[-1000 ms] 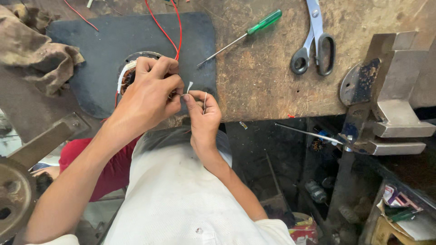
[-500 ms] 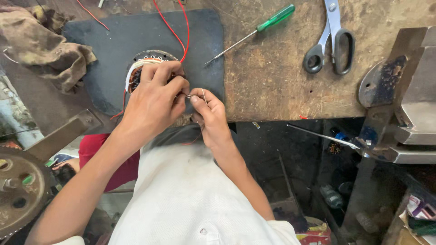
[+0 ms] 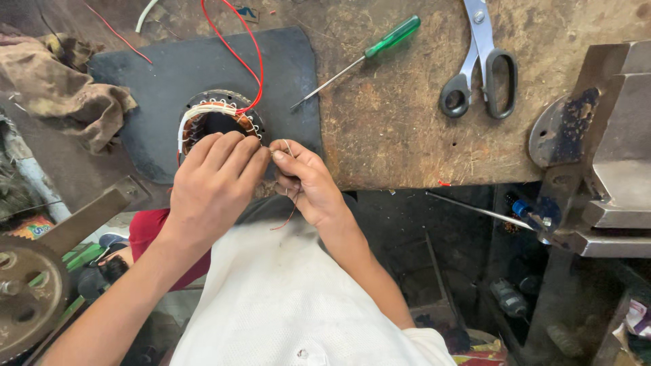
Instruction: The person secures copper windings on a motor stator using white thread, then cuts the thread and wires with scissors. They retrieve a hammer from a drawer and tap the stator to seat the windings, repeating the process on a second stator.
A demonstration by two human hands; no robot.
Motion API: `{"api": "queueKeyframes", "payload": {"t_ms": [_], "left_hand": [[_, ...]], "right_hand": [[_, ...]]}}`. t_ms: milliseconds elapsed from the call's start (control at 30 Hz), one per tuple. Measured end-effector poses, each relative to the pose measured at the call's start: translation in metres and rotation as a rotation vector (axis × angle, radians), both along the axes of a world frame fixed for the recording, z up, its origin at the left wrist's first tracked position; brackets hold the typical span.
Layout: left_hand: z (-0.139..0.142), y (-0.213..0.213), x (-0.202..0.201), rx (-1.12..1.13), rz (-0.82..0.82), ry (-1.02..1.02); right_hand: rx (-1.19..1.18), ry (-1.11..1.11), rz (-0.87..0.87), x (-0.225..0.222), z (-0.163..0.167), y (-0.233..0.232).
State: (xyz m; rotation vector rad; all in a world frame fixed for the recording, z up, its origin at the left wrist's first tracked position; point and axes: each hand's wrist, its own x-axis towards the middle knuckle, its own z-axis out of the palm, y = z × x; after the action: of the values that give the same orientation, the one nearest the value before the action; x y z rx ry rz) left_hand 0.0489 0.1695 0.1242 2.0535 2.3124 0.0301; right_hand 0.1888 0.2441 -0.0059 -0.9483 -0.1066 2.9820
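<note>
Grip: both your hands are pinching fine wire ends at the desk's near edge.
Your left hand (image 3: 215, 181) and right hand (image 3: 306, 181) are pressing fingertips together on a thin wire (image 3: 287, 148) beside the wound stator (image 3: 215, 122); joining looks underway, calling for steady twisting. Screwdriver (image 3: 369, 51), scissors (image 3: 480, 64) and vise (image 3: 603, 142) are lying well apart, leaving open room rightward.

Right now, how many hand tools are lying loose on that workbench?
2. A green-handled screwdriver lies right of the dark mat, and scissors lie further right, near the vise. Others may be hidden beyond the picture's edges.
</note>
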Motion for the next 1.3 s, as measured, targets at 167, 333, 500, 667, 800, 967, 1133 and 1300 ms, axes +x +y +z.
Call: {"api": "queueKeyframes", "payload": {"t_ms": [167,333,500,667,800,967,1133,1300], "left_hand": [[-0.002,0.013,0.001,-0.110,-0.104,0.162],[0.002,0.028,-0.002,-0.251,-0.097,0.105],[0.009,0.043,-0.006,-0.303,-0.172,0.014],[0.013,0.059,0.001,-0.450,-0.288,0.168],[0.012,0.069,-0.006,-0.392,-0.359,0.241],[0.007,0.073,-0.030,-0.299,-0.374,0.350],[0.000,0.076,-0.031,-0.355,-0.438,0.351],[0.007,0.069,-0.025,-0.326,-0.461,0.514]], "right_hand": [[0.018,0.035,-0.013,0.001,-0.004,-0.002],[0.035,0.048,-0.027,0.002,-0.007,-0.005],[0.063,0.032,-0.074,0.003,-0.011,-0.011],[0.061,0.062,-0.091,0.006,-0.018,-0.017],[0.046,0.015,-0.131,0.007,-0.019,-0.020],[0.283,-0.120,-0.200,0.005,-0.003,-0.035],[0.879,-0.249,-0.270,0.006,0.010,-0.053],[1.602,-0.323,-0.171,0.016,0.009,-0.048]]}}
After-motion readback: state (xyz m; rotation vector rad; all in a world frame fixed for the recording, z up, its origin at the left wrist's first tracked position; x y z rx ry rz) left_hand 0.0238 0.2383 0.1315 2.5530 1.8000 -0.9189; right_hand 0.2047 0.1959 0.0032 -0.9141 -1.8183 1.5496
